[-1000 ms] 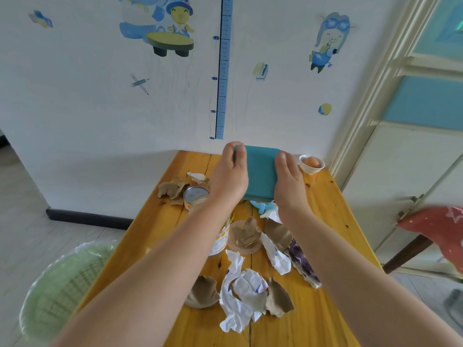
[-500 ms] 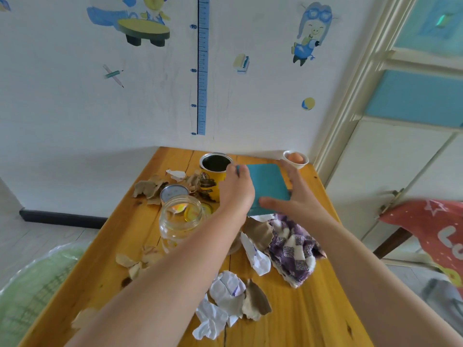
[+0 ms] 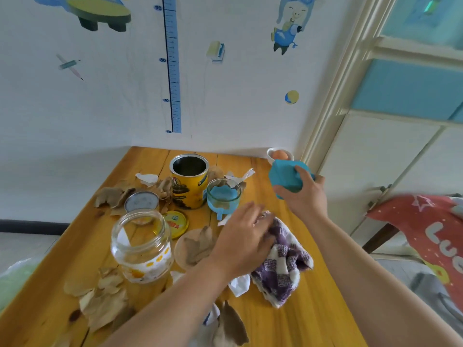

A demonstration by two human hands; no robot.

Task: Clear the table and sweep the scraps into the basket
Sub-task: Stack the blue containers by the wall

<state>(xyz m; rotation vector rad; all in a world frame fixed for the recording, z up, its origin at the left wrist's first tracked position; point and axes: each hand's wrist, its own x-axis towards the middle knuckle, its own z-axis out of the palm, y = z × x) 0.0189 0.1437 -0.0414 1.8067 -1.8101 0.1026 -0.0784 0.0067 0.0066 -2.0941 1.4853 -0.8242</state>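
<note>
Brown dry leaf scraps (image 3: 105,301) scattered lower left on the yellow wooden table (image 3: 308,321). Centre: left hand (image 3: 246,242), fingers spread loose, resting on purple-and-white checked cloth (image 3: 283,269). Upper right: right hand (image 3: 304,195) clenched around folded teal cloth (image 3: 285,177).

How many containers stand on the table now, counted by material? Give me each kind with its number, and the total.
Glass: 2, the large jar and the small glass cup with the blue holder.
Metal: 1, the yellow tin can, open at the top.
Ceramic: 1, the small white bowl holding an egg.
Total: 4
</note>
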